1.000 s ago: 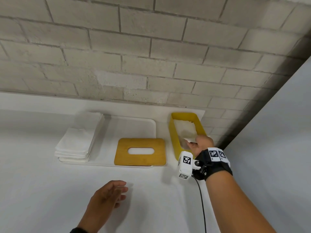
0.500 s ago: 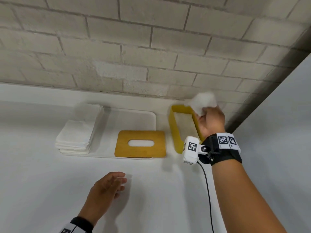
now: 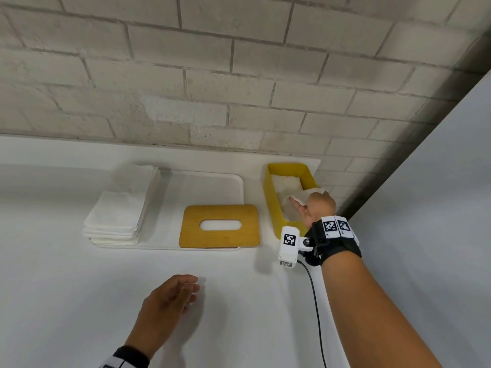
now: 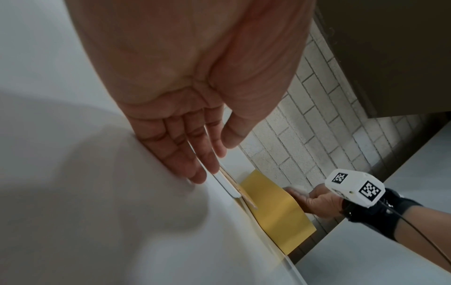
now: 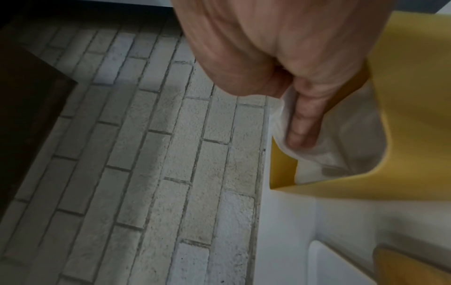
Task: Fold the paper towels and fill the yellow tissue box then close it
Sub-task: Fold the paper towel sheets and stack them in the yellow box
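Observation:
The open yellow tissue box (image 3: pixel 271 200) stands at the back right of the table with white paper towel (image 3: pixel 285 181) lying inside. My right hand (image 3: pixel 305 205) is at the box's right rim, thumb and curled fingers pinching a paper towel (image 5: pixel 284 123) that hangs into the box (image 5: pixel 410 125). The wooden lid (image 3: pixel 220 227) with its slot lies flat to the left of the box. A stack of folded paper towels (image 3: pixel 117 208) sits further left. My left hand (image 3: pixel 180 293) hovers low over the table in front, fingers (image 4: pixel 195 154) straight, holding nothing.
The lid and the towel stack rest on a white tray (image 3: pixel 212 187). A grey brick wall (image 3: pixel 239 88) rises right behind the table. The table's right edge (image 3: pixel 321 166) runs close beside the box, and a cable (image 3: pixel 314 301) trails from my right wrist camera.
Half a second ago my right hand held the towel above the box's far rim; it has come back down to the box with the towel. The left hand has barely moved.

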A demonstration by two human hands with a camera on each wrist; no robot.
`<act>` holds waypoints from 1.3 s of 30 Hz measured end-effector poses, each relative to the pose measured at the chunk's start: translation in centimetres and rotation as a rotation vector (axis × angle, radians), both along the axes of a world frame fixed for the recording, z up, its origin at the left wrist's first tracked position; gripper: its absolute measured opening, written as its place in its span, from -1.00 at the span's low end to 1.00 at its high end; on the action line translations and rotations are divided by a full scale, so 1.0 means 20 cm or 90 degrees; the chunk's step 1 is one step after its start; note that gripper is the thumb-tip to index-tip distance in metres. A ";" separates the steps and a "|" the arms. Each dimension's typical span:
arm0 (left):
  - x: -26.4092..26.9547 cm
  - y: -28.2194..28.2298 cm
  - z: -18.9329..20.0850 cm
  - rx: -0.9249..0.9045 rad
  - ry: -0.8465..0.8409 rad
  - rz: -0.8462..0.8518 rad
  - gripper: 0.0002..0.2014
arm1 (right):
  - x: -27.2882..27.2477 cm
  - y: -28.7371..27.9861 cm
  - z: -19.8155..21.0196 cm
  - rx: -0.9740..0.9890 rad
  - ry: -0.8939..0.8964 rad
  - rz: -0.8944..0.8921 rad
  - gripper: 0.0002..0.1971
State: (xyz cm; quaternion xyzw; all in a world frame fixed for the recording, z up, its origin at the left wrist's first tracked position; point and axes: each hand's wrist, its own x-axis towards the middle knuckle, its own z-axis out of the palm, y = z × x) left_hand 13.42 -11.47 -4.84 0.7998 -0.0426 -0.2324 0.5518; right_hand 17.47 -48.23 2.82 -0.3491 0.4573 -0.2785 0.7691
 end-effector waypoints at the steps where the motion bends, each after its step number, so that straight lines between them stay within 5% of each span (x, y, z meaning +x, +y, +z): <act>1: 0.00 0.00 0.00 0.001 -0.003 -0.002 -0.68 | 0.00 0.02 0.03 -0.015 -0.011 0.006 -0.48; 5: -0.01 0.00 0.00 -0.007 -0.010 -0.001 -0.61 | 0.00 0.02 0.06 0.015 -0.074 -0.043 -0.47; 7: -0.01 0.00 -0.01 -0.011 -0.013 0.003 -0.58 | 0.02 -0.02 0.02 0.035 0.034 -0.078 -0.55; 11: -0.01 0.01 -0.01 -0.015 -0.011 0.005 -0.57 | -0.02 0.03 -0.02 -0.260 0.346 0.060 -0.28; 17: -0.02 0.02 -0.01 -0.003 -0.028 -0.003 -0.60 | -0.01 0.02 -0.06 -0.404 0.424 0.248 -0.35; 20: -0.02 0.02 0.01 -0.003 -0.015 -0.006 -0.59 | 0.00 0.00 0.01 -0.362 0.432 0.266 -0.47; 22: -0.01 0.00 0.04 -0.007 -0.007 0.006 -0.66 | 0.01 -0.01 0.07 -0.288 0.349 0.228 -0.48; 25: 0.00 -0.10 0.16 -0.065 0.019 -0.002 -0.83 | -0.03 0.09 0.18 -0.119 0.052 0.108 -0.73; 28: 0.05 -0.33 0.34 -0.199 0.132 -0.084 -0.52 | -0.13 0.24 0.28 0.002 -0.156 0.073 -0.68; 33: 0.18 -0.72 0.53 -0.411 0.363 -0.240 -0.22 | -0.29 0.45 0.31 0.032 -0.182 0.195 -0.72; 39: 0.32 -0.86 0.52 -0.549 0.408 -0.027 -0.55 | -0.48 0.52 0.25 -0.015 -0.134 0.273 -0.73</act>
